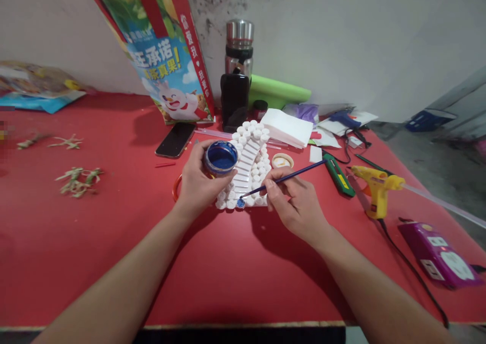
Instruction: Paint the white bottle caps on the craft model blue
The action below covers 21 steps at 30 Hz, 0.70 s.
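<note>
1. Left hand [199,179] has a small round jar of blue paint [220,158], mid-frame.
2. Right hand [294,200] is pinching a thin dark-blue paintbrush [294,175], tip at the blue-daubed disc [240,203] on the lower edge of the white disc-studded piece [246,168], center frame.
3. Looks like coloring's barely started, imo; next dab wants a steady, lightly loaded tip.

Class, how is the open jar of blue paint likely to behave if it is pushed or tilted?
The jar would probably spill if tipped: its mouth is open and blue paint shows inside. Its round wall suggests it might roll on its side. The left hand holds it, so a light nudge may not dislodge it.
</note>
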### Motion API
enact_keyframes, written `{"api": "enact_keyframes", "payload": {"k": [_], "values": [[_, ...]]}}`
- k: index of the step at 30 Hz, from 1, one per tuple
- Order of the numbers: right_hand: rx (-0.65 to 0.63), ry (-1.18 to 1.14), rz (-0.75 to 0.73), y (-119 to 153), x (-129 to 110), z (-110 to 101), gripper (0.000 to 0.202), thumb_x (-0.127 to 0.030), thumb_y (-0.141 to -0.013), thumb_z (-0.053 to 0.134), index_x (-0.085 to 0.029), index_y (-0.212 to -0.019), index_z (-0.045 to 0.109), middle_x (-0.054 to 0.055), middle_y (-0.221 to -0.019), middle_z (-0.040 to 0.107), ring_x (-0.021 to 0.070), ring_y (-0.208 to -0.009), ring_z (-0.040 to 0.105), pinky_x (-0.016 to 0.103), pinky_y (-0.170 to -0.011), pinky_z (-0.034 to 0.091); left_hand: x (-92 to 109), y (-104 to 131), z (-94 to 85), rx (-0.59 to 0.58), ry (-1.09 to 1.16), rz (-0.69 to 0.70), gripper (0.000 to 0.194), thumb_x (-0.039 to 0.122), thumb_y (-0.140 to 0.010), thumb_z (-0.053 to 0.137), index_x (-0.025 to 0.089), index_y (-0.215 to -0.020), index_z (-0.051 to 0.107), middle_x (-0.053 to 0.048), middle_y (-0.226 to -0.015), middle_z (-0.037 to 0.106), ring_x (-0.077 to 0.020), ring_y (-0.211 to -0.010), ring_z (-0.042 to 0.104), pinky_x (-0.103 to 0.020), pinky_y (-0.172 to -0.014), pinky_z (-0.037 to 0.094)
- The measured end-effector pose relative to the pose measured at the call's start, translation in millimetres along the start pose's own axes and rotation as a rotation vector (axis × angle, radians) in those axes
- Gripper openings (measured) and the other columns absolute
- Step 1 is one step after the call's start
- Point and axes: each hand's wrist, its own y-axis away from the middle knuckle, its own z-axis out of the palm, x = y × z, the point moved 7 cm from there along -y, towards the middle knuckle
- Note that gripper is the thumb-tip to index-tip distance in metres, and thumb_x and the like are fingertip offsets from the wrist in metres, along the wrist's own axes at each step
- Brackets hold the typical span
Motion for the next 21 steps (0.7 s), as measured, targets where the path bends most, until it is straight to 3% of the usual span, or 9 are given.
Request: {"api": "enact_keyframes", "payload": {"k": [9, 14, 21], "values": [[0.051, -0.031, 0.008, 0.5, -2.8, -8.6, 0.014, -0.03, -0.112, 0.061, -0.026, -0.099, 0.063, -0.002, -0.077, 0.067, 0.0136, -0.059, 0.063, 0.028, -0.058, 0.05, -0.7, 1.1, -0.7, -0.002, -0.016, -0.009, 0.062, 0.033, -0.077, 0.096, 0.026, -0.133, 0.07, -0.008, -0.129, 0.08, -0.0298, -0.117, 0.08, -0.046, -0.108, 0.066], [-0.023, -0.014, 0.036, 0.6, -2.5, -4.6, 0.017, -0.028, -0.11, 0.06, -0.027, -0.093, 0.061, -0.004, -0.068, 0.063, 0.0149, -0.054, 0.06, 0.03, -0.056, 0.046, -2.1, 0.5, -0.4, -0.013, -0.016, -0.025, 0.063, 0.037, -0.078, 0.099, 0.026, -0.132, 0.069, -0.008, -0.13, 0.08, -0.0306, -0.119, 0.079, -0.047, -0.109, 0.066], [-0.009, -0.018, 0.034, 1.1, -4.0, -4.5, 0.018, -0.028, -0.111, 0.06, -0.026, -0.093, 0.061, -0.004, -0.069, 0.063, 0.0144, -0.056, 0.061, 0.029, -0.057, 0.047, -2.2, 0.6, -0.9, -0.012, -0.003, -0.025, 0.062, 0.034, -0.077, 0.098, 0.026, -0.132, 0.07, -0.008, -0.13, 0.08, -0.0304, -0.119, 0.079, -0.047, -0.109, 0.065]]}}
